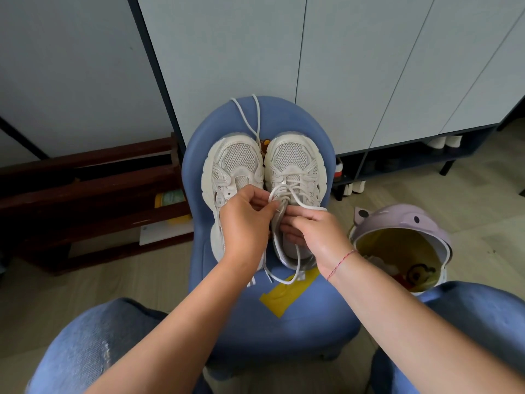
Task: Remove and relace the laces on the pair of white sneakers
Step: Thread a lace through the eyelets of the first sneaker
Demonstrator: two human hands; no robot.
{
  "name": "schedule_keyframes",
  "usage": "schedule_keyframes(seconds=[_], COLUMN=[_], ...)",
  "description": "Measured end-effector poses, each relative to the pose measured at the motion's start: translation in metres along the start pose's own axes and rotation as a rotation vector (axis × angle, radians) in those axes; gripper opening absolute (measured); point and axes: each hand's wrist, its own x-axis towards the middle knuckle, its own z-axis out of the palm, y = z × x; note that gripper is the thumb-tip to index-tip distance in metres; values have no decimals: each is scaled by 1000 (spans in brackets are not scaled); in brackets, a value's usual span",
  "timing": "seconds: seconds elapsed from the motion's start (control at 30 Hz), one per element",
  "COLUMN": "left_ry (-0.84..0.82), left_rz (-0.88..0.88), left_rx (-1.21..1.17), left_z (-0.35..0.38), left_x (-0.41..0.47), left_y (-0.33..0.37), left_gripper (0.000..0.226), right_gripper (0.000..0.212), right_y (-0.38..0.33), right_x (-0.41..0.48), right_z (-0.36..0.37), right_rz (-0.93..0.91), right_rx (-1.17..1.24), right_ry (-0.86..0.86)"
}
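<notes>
My left hand and right hand each pinch the white lace over the tongue of the right sneaker, which is partly laced. The left sneaker sits touching it at nine o'clock, unlaced near the toe. Both are cream-white mesh with chunky soles, toes toward twelve o'clock, on a blue stool. A loose lace trails off at twelve.

Left sneaker: rear half, on the blue chair, covered by the left hand.
Right sneaker: tongue and part of its lace hidden behind the right hand; fingertips tucked from sight.
Loose lace: far ends vanish over the chair's back edge.
Bin, right of chair: contents indistinct.
</notes>
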Motion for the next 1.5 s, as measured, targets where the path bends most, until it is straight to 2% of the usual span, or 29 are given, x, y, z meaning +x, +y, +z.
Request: schedule_keyframes(seconds=[0.17,0.33,0.53,0.63,0.73,0.87,0.97,1.1,1.23,1.5], left_ry=[-5,-153,-224,-239,-239,-249,-215,-209,-230,-334], left_rz=[-23,-80,-102,-97,-81,-71,-10,-14,-9,47], left_rx=[19,30,-24,-20,29,61,133,133,144,246], left_z=[0,-8,-11,-12,-11,-11,-9,-8,-11,-10], left_x=[1,11,16,16,17,19,17,17,18,16], left_y=[1,2,1,2,0,0,-1,-1,0,2], left_gripper=[22,14,12,3,12,5,8,17,13,36], right_gripper=[39,39,34,32,28,24,20,15,13,16], right_y=[0,0,1,0,0,3,6,9,14,11], right_x=[1,2,3,3,4,4,5,8,11,3], right_z=[-1,-2,-2,-2,-2,-2,0,0,-3,-13], right_rz=[5,17,30,41,45,20,10,26,34,-58], right_rx=[-7,19,14,9,-2,-27,-18,26,49,-133], right_ry=[-4,-14,10,25,48,65,83,82,66,9])
